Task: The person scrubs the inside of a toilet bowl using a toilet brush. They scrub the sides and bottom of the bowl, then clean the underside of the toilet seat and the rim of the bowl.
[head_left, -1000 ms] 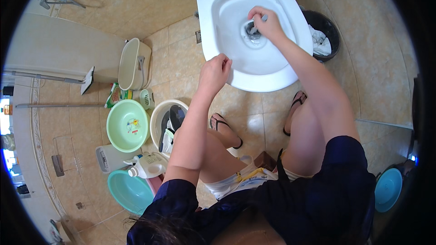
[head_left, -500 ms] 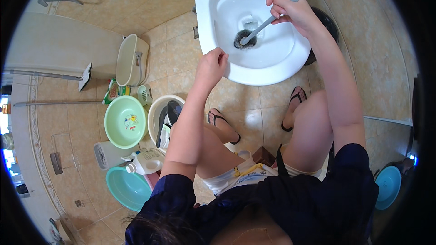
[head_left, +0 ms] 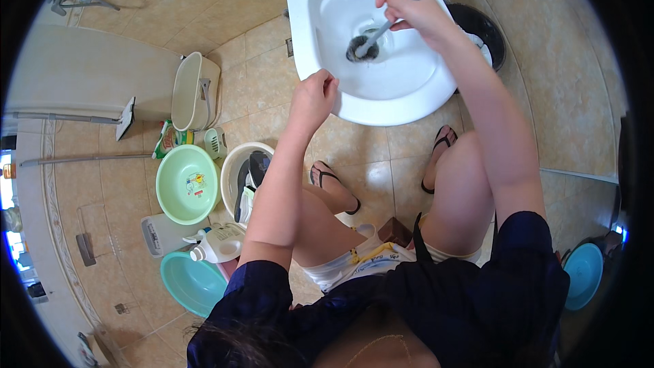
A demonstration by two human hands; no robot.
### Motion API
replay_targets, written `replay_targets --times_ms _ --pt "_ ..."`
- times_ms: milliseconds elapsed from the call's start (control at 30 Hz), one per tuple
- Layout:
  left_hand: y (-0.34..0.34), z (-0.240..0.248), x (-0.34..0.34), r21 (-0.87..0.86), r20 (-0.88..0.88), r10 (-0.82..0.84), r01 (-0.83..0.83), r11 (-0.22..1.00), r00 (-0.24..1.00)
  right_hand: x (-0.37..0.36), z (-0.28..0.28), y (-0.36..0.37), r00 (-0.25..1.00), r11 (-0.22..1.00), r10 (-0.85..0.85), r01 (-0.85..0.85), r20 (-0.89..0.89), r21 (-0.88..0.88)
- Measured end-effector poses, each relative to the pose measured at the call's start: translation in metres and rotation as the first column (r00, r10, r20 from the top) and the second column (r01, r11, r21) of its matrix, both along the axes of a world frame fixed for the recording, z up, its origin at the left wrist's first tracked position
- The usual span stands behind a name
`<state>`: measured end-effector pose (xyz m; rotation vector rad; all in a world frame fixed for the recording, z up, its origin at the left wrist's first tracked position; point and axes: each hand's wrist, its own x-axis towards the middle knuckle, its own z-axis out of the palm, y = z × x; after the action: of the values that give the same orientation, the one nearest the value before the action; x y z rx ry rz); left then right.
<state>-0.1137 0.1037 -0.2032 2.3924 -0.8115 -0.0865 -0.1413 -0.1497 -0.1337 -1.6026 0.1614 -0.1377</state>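
Observation:
A white toilet (head_left: 402,105) stands in front of me at the top of the view. My right hand (head_left: 415,12) is wrapped round the grey handle of a toilet brush (head_left: 363,48), whose dark bristle head is down in the bowl, left of the drain. The handle's end sticks out above my fist. At the near left corner of the toilet rim is my left hand (head_left: 315,101), fingers curled in, with nothing visible in them. Whether it touches the rim I cannot tell.
Left on the tiled floor are a cream bin (head_left: 188,92), a green basin (head_left: 188,185), a cream bucket (head_left: 231,185) with dark things in it, a white bottle (head_left: 221,243) and a turquoise basin (head_left: 191,285). A black bin (head_left: 492,37) stands right of the toilet.
My right hand has moved left and slightly down with the brush. The brush head has shifted a little left and up in the bowl. My left hand has hardly moved.

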Motion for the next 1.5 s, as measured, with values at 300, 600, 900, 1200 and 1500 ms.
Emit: replay_targets --times_ms 300,600,900,1200,1500 --pt "0.000 0.004 -0.003 -0.003 0.006 0.017 -0.017 1.000 1.000 0.031 -0.058 0.003 0.963 0.968 -0.237 0.245 0.130 -0.050" --pt "0.001 0.002 -0.002 -0.007 -0.001 0.005 -0.005 1.000 1.000 0.047 -0.101 0.027 0.985 0.916 0.017 0.054 0.173 -0.397" --pt "0.003 -0.004 -0.001 -0.039 0.013 -0.016 0.016 0.999 1.000 0.009 -0.027 -0.009 0.959 0.941 -0.229 0.173 0.168 0.292" --pt "0.005 -0.010 0.001 -0.056 0.024 -0.019 0.021 0.998 1.000 -0.034 0.016 -0.047 0.963 0.951 0.266 -0.270 0.050 0.151" --pt "-0.004 -0.001 -0.001 -0.021 0.029 -0.010 0.011 1.000 1.000 -0.003 -0.023 -0.016 0.995 0.977 -0.087 0.075 0.051 0.200"
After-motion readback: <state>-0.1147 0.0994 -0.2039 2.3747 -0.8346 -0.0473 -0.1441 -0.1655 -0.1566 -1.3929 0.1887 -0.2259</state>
